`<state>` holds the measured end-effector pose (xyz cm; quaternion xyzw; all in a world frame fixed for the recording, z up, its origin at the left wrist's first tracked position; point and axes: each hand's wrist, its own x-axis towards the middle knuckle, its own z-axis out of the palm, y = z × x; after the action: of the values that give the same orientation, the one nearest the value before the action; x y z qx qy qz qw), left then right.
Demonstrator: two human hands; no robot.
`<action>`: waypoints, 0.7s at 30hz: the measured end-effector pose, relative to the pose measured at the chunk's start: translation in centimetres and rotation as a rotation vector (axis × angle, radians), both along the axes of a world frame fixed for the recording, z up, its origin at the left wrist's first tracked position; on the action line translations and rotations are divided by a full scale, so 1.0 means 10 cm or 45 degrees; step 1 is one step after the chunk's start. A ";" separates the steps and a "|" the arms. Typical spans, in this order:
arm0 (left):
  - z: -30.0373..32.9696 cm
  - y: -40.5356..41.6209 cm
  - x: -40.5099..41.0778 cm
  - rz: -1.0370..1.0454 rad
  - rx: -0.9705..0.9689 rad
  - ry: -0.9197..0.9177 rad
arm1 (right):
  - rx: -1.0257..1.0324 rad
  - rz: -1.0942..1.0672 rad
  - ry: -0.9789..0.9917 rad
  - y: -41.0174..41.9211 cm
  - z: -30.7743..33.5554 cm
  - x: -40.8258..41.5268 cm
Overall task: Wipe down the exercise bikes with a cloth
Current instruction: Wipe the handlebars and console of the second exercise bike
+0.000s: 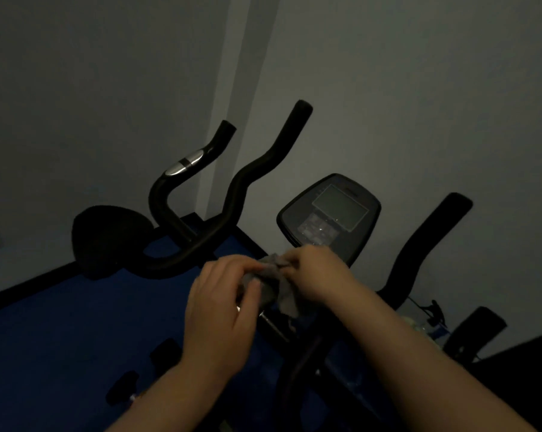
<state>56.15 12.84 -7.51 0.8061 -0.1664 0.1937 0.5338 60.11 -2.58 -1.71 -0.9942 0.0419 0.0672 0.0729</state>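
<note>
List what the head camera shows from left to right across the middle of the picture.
Black seat → curved handlebars → left hand → grey cloth → right hand → bike console → far handlebar.

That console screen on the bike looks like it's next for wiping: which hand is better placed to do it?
Probably the right hand. It pinches the grey cloth just below the console, nearly touching its lower edge. The left hand also holds the cloth but sits lower and farther left.

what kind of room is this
Likely a small gym or workout room: exercise-bike handlebars, a bike console with a screen, and blue floor matting along a plain wall.
</note>
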 end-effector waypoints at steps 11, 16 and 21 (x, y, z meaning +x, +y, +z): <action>0.04 -0.39 0.49 -0.110 0.710 0.105 | -0.296 -0.114 -0.401 -0.76 -0.18 0.95; 0.03 -0.37 0.49 -0.081 0.718 0.134 | -0.401 0.174 -0.324 -0.54 -0.38 0.86; 0.06 -0.36 0.47 -0.111 0.770 0.147 | -0.612 0.163 0.089 -1.07 -0.16 0.59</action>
<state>60.84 9.24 -6.90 0.9302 -0.2204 0.0661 0.2860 65.97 -13.26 -3.29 -0.9806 -0.0039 0.0942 -0.1716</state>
